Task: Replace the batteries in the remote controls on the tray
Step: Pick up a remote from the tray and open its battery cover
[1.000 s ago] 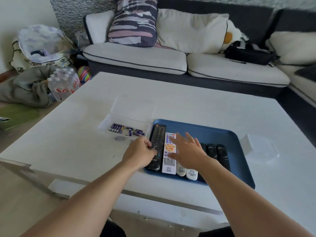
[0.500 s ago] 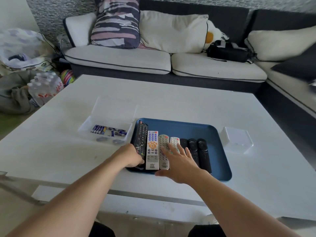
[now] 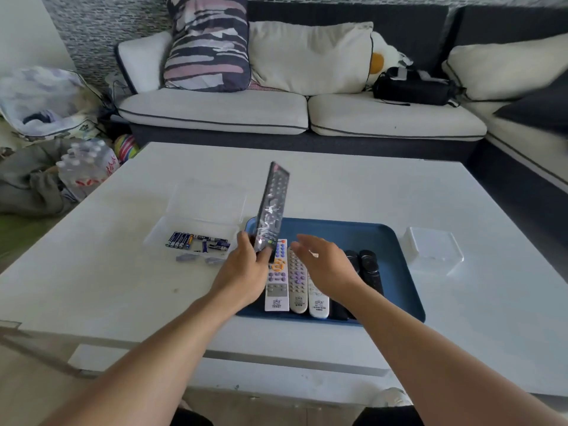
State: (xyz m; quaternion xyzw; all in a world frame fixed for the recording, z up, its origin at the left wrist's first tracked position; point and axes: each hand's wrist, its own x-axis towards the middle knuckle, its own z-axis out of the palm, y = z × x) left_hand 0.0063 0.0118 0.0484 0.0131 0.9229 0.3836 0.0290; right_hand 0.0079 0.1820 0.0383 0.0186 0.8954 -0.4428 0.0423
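Black remotes (image 3: pixel 370 269) half behind right hand (image 3: pixel 325 265)

White coffee table (image 3: pixel 353 186) fills the centre. At twelve o'clock, a sofa (image 3: pixel 246 109) carrying a striped cushion (image 3: pixel 207 44) and a cream cushion (image 3: pixel 310 56). At one o'clock, a black bag (image 3: pixel 412 87). At nine o'clock, a pack of water bottles (image 3: pixel 87 167) on the floor.

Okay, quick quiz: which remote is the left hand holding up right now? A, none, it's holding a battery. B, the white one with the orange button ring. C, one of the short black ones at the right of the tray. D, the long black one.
D: the left hand grips the long black remote by its lower end, tilted up above the blue tray, while the white remotes lie flat.
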